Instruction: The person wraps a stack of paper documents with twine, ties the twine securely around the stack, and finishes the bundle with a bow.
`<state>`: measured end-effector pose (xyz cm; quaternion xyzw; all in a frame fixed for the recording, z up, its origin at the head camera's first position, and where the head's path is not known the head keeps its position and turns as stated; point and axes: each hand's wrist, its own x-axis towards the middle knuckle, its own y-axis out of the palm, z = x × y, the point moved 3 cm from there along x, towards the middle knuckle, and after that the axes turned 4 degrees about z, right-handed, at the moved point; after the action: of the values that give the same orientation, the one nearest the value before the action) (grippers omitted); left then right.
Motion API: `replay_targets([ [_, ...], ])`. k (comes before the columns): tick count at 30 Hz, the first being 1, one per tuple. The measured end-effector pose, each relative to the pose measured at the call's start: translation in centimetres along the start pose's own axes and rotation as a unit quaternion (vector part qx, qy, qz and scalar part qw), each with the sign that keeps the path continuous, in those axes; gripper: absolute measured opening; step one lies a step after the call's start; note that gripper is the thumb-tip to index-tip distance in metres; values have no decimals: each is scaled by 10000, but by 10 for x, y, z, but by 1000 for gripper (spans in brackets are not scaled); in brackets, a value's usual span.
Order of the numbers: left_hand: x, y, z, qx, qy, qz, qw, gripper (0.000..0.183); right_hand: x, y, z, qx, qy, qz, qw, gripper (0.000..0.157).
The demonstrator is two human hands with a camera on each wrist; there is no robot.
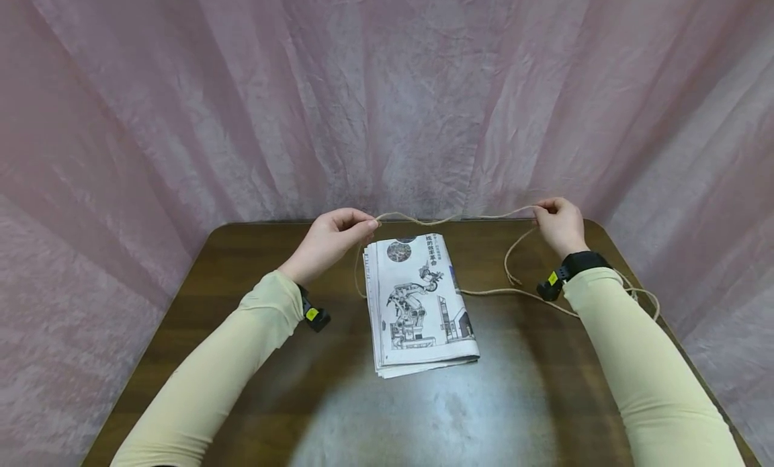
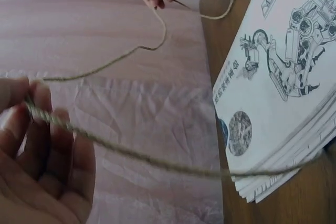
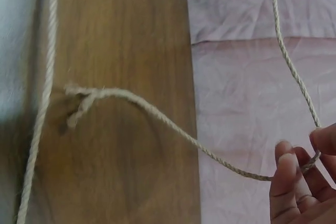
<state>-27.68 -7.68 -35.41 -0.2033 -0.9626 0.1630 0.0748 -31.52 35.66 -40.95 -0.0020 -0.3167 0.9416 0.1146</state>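
A folded newspaper, printed with a line drawing of a machine, lies on the table. Beige twine spans the gap above its far edge, slack between the two hands. My left hand pinches the twine between thumb and fingers near the newspaper's far left corner. From there the twine drops along the newspaper's left side; another stretch emerges from its right side. Off to the right, my right hand pinches the twine near its frayed end, which hangs down towards the table. What passes beneath the newspaper is hidden.
More twine lies looped at the table's right edge, partly behind the right forearm. A pink curtain hangs right behind the wooden table. Each wrist wears a black strap with a small camera.
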Motion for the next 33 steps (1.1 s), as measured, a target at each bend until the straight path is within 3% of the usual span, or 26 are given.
replay_targets([
  [5,3,5,2,-102,-57,-305,9995,34,-5,-4,-11,-126,-93,180,9997,44],
  [11,4,12,10,-135,-300,-235,9992,37,-23,-19,-30,-720,-323,678,9946,41],
  [14,3,14,13,-105,-334,-177,9992,37,-39,-27,-44,-1379,-664,998,9832,38],
  [18,4,16,14,-181,-276,-104,9994,36,-65,-35,-62,-2267,-1179,1462,9557,28],
  [21,5,17,14,-246,-210,-77,9994,37,-82,-36,-74,-2717,-1342,1866,9345,22],
  [24,5,19,14,-265,-152,-42,9995,40,-96,-37,-86,-3025,-1289,2142,9198,25],
  [28,6,21,14,-351,-46,53,9994,43,-109,-39,-96,-3194,-1270,2196,9130,27],
  [33,8,23,14,-409,52,143,9990,43,-118,-41,-103,-3075,-1311,2084,9191,20],
])
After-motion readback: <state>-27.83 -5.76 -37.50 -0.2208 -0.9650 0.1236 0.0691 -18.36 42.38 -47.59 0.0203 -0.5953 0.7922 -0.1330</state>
